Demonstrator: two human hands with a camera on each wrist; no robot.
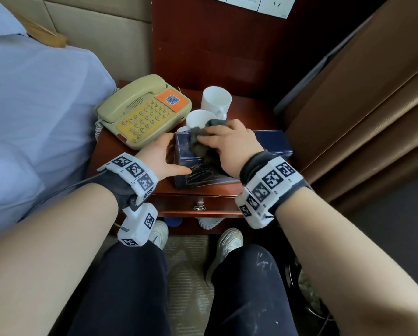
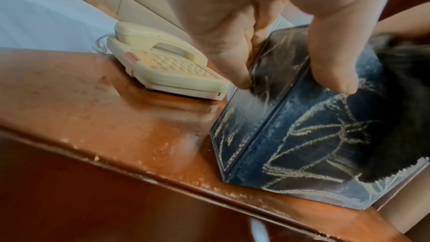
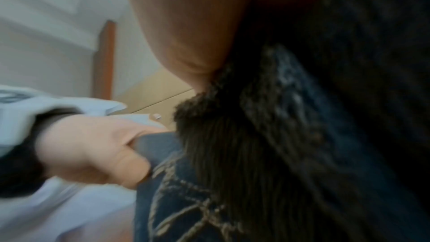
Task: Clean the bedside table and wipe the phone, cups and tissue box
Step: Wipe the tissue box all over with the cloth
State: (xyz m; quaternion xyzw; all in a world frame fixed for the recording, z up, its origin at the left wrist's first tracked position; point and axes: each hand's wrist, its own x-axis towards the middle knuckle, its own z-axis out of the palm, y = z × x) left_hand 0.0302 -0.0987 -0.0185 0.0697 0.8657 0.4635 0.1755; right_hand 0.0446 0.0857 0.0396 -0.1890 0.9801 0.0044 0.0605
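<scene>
A navy tissue box (image 1: 272, 141) with a gold line pattern (image 2: 314, 144) stands at the front of the red-brown bedside table (image 1: 111, 151). My left hand (image 1: 165, 155) grips its left end, fingertips (image 2: 242, 82) on the side face and thumb on top. My right hand (image 1: 223, 141) holds a bunched dark grey cloth (image 1: 200, 144) pressed onto the box top; the cloth (image 3: 232, 154) hides part of it. A beige phone (image 1: 142, 112) sits at the back left. Two white cups (image 1: 216, 100) (image 1: 198, 120) stand behind the box.
Pale dust and crumbs lie along the table's front edge (image 2: 163, 168). A bed (image 1: 33, 105) borders the table on the left, brown curtains (image 1: 360, 105) on the right. A drawer with a metal pull (image 1: 199, 206) sits below the top. My shoes (image 1: 229, 241) stand on the floor.
</scene>
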